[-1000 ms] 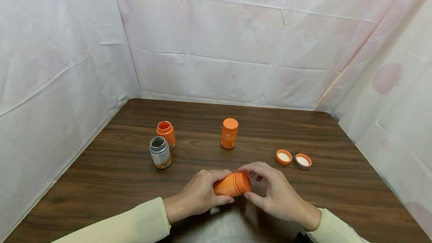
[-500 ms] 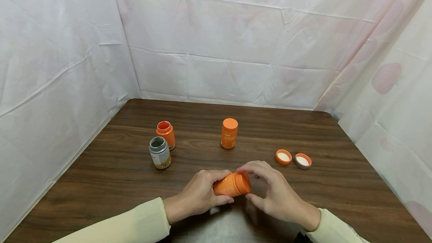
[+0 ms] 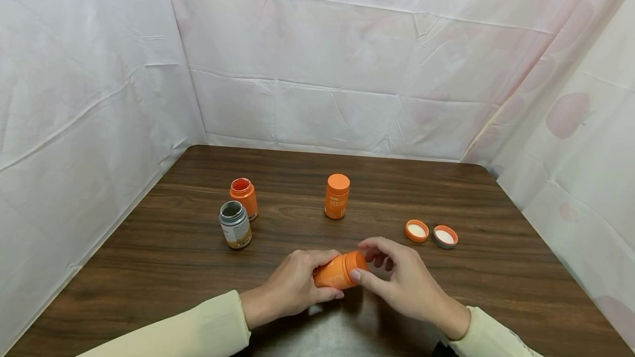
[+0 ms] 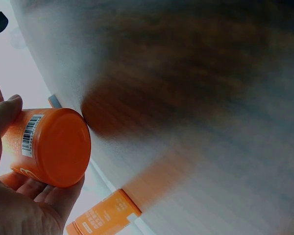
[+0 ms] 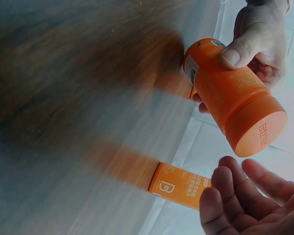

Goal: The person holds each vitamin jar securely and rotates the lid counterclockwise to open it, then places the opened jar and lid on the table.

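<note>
In the head view my left hand grips an orange pill bottle round its body, thumb on the near side. The bottle is tilted, its orange cap toward the right hand. The left wrist view shows its base and a barcode on the bottle. Loosely bent round the cap end, my right hand has its thumb by the cap's near edge. In the right wrist view the fingers sit just off the cap's face, with a gap.
A capped orange bottle stands upright behind the hands. To the left stand an uncapped orange bottle and an uncapped grey bottle. Two upturned caps, one orange and one grey-edged, lie at right on the brown table.
My right hand's fingers have come off the cap and shifted slightly right, while its thumb has moved left along the cap. The left hand and its bottle have stayed in place.
</note>
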`<state>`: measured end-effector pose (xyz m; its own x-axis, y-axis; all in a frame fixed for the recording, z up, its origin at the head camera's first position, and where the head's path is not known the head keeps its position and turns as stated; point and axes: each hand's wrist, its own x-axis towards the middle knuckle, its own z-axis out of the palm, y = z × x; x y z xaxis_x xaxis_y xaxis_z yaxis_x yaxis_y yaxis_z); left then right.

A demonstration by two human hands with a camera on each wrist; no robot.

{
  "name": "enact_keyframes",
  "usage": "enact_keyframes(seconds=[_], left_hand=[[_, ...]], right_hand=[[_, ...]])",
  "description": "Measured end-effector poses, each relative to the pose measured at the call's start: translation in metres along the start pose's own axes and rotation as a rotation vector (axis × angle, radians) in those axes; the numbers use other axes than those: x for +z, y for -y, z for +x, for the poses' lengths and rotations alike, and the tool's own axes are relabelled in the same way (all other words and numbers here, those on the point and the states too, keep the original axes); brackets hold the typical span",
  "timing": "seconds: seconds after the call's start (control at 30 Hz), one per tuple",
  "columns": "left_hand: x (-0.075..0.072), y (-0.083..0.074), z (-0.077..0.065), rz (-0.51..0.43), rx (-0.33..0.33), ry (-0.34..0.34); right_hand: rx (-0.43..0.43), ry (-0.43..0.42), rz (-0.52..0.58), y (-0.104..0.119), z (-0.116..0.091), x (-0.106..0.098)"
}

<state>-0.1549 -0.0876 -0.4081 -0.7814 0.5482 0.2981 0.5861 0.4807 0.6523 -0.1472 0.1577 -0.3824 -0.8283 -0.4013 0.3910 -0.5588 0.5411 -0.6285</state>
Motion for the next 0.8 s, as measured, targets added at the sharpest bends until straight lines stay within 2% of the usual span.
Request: enact_keyframes(seconds=[0.2,0.4,0.63,0.8], left_hand=[[0.0001,-0.0001,-0.0003,-0.004,0.003,-0.002],[0.0005,0.0002,-0.0005,0.003,0.006,-0.008],[0.0006,-0.0004,-0.0003,0.003,0.008,-0.007],[0.0004,-0.0006,-0.0002,0.012,0.009,-0.008]], right_hand=[[0.077,0.051,0.007,0.0019,0.001,-0.0008],[0.104,0.074,0.011,0.0026,0.0017,-0.0005],[0.077,0.079,0.017,0.0018,0.0016,-0.0012],[-0.005,0.066,0.005,0.0006,0.0008,-0.0023]])
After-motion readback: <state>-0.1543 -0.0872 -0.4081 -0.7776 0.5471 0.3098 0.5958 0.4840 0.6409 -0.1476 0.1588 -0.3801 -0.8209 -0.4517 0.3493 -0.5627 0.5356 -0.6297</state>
